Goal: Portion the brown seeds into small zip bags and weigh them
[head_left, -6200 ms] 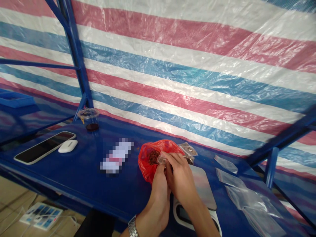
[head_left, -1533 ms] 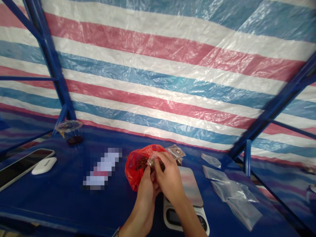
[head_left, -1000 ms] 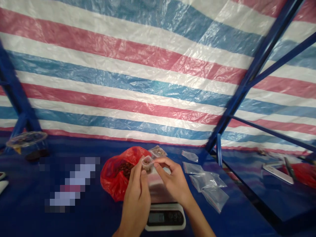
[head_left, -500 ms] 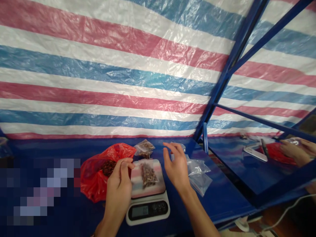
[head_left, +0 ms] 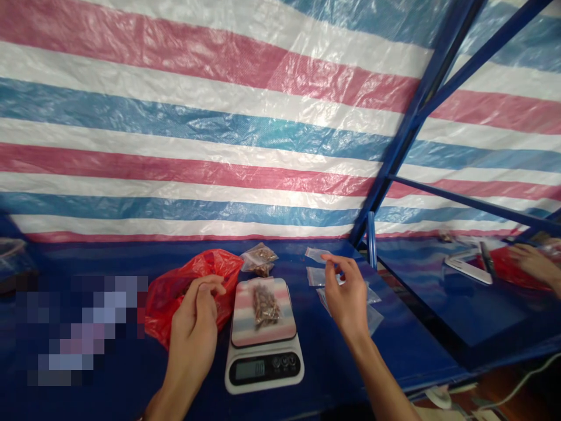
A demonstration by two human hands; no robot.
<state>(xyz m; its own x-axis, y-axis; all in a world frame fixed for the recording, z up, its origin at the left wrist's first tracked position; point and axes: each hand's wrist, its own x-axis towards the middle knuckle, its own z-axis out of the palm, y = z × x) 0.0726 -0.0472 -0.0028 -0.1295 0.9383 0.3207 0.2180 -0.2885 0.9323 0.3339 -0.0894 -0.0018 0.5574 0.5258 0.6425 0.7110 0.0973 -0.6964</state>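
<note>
A small clear bag of brown pieces (head_left: 266, 307) lies on the plate of a white digital scale (head_left: 240, 383), whose display seems to read 0.0. To its left, my left hand (head_left: 196, 321) hovers at the edge of a red plastic bag (head_left: 223, 263), fingers loosely curved and nothing visible in them. Dark contents of that bag are mostly hidden behind the hand. On the right, my right hand (head_left: 348, 292) is over several flat clear zip bags (head_left: 316, 276), with thumb and fingers apart. Whether a fingertip touches a bag I cannot tell.
Behind the scale sit filled clear bags (head_left: 259, 256). A blue metal post (head_left: 372, 240) rises at the right. Beyond it are a white phone-like object (head_left: 468, 269) and another person's hand (head_left: 532, 263) by a red bag. A clear container (head_left: 15, 257) stands far left.
My right hand has moved right, away from the scale and over the clear zip bags. My left hand has drawn back left from the scale's plate toward the red bag.
</note>
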